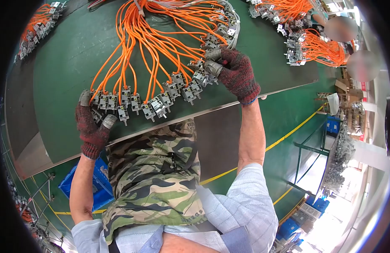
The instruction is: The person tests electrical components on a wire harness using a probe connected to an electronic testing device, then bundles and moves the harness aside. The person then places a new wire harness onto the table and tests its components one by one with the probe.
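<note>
A bundle of orange cables (138, 31) fans out over the green worktop (72, 50). Small grey metal blocks (158, 107), one per cable end, lie in a curved row towards the near edge. At the row's left end is my left hand (93, 128), in a dark red knitted glove with grey-taped fingertips. Its thumb and fingers are apart, around the end blocks and touching them. My right hand (237, 76), gloved alike, is at the row's right side. Its taped thumb and forefinger are closed together by the blocks; whatever lies between them is hidden.
White wires (236, 27) curve behind the right-hand blocks. More orange cable bundles lie at the far right (323, 48) and far left (36, 27). The worktop has a metal edge (182, 119). Below it is a blue crate (103, 185). Other people are at the upper right.
</note>
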A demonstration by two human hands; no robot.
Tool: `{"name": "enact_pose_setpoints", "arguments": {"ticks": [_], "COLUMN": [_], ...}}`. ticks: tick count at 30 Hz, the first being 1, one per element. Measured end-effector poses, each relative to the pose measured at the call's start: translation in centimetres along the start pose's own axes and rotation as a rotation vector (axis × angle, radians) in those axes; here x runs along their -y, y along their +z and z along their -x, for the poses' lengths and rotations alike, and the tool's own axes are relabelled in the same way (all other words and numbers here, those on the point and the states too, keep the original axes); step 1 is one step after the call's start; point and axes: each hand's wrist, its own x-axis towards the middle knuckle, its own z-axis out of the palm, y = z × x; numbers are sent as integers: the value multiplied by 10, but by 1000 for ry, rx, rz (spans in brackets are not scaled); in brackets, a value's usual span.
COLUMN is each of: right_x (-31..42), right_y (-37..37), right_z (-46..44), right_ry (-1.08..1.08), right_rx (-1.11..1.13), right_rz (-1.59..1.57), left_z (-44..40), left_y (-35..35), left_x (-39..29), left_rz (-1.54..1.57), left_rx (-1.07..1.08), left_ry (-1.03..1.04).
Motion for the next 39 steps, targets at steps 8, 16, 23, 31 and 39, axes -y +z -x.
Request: {"name": "enact_pose_setpoints", "arguments": {"ticks": [8, 16, 23, 31, 39], "right_x": [8, -7, 6, 8, 5], "right_y": [25, 50, 43, 46, 69], "right_z": [56, 75, 67, 72, 88], "right_ry": [220, 208, -116, -53, 307], "right_rx": [-360, -457, -390, -451, -499], "right_rz": [-393, -212, 109, -95, -377], "left_z": [1, 0, -1, -2, 0], "left_y": [2, 3, 0, -2, -1], "left_x": [5, 6, 1, 0, 3], "left_rz": [38, 24, 9, -3, -40], "left_rx": [-22, -32, -19, -8, -12], "left_ry": [13, 46, 31, 25, 52]}}
